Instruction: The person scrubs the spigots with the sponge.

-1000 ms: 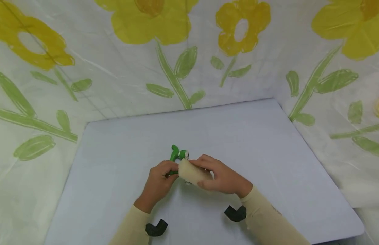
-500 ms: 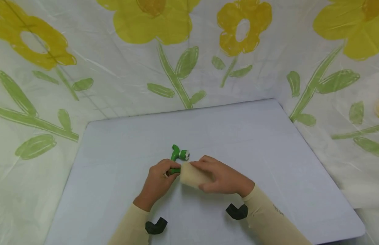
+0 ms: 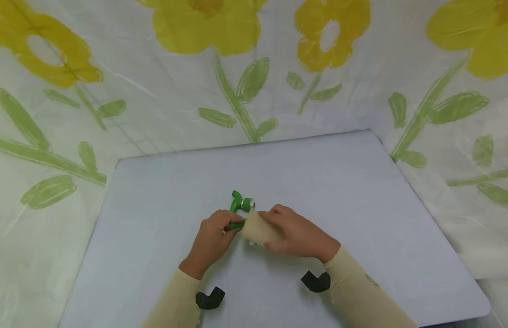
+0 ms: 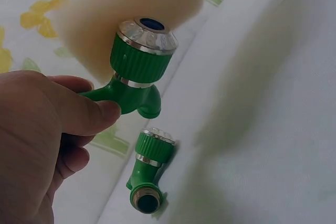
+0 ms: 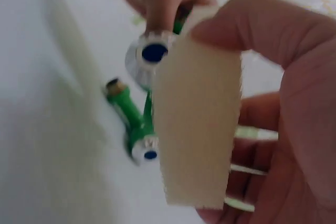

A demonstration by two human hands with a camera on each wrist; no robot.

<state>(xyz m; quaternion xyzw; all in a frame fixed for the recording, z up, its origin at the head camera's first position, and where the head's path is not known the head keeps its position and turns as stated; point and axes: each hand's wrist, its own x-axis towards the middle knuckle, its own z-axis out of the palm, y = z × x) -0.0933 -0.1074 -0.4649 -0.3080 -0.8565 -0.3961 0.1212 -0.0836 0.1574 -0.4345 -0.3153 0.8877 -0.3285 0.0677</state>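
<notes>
My left hand (image 3: 212, 239) pinches a green plastic tap (image 4: 140, 61) by its inlet end, between thumb and fingers. This tap has a ribbed green knob with a silver cap and a blue centre. A pale cream sponge (image 3: 259, 228) is gripped by my right hand (image 3: 300, 233), thumb on one side and fingers on the other. In the head view the sponge covers most of the held tap; in the left wrist view it lies behind the knob. A second green tap (image 4: 152, 153) lies on the table just beyond my left hand, touched by neither hand.
The white-covered table (image 3: 319, 177) has a flower-printed plastic sheet (image 3: 163, 100) behind it and along its sides. A black curved piece sits at each wrist, one by the left sleeve (image 3: 210, 298) and one by the right sleeve (image 3: 317, 281).
The sponge has shifted and tilted slightly against the held tap, and a bit of its silver knob shows below the sponge again. Both hands keep their grips. The second tap stays put.
</notes>
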